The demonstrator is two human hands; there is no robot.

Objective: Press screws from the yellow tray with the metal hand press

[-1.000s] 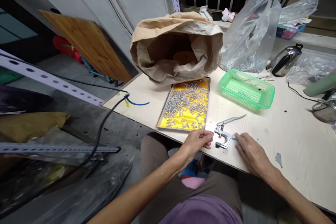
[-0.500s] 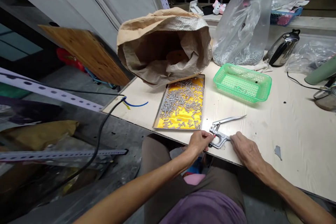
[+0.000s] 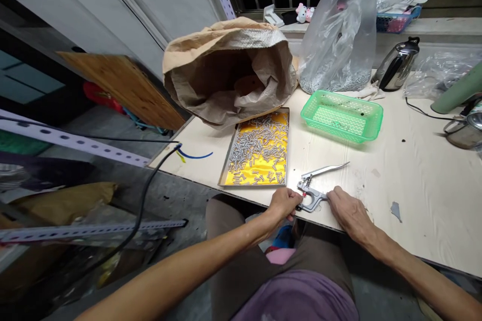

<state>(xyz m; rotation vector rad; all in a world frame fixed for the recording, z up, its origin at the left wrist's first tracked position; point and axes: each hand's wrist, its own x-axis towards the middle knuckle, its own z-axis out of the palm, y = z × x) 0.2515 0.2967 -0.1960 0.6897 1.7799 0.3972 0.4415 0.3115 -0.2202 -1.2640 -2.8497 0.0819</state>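
Silver hand pliers [image 3: 313,198] with a coiled spring and a curved head lie at the front edge of the pale table, one handle pointing up to the right. My left hand [image 3: 283,204] is pinched at the head's left side, beside a small red piece [image 3: 304,194]; what its fingertips hold is too small to name. My right hand [image 3: 348,210] has its fingers closed on the end of the lower handle. Left of the pliers, a shallow tray [image 3: 286,160] with a yellow lining holds several small metal screws [image 3: 248,146].
Behind the tray lies an open brown paper sack [image 3: 229,80]. A green plastic basket [image 3: 344,133] stands right of it, below a clear bag [image 3: 339,45] of metal parts. A steel kettle [image 3: 397,65] is at the back right. A black cable [image 3: 145,190] hangs at the left.
The view has shifted slightly, so the table's things appear a little farther left. Both hands keep nearly the same places at the pliers.
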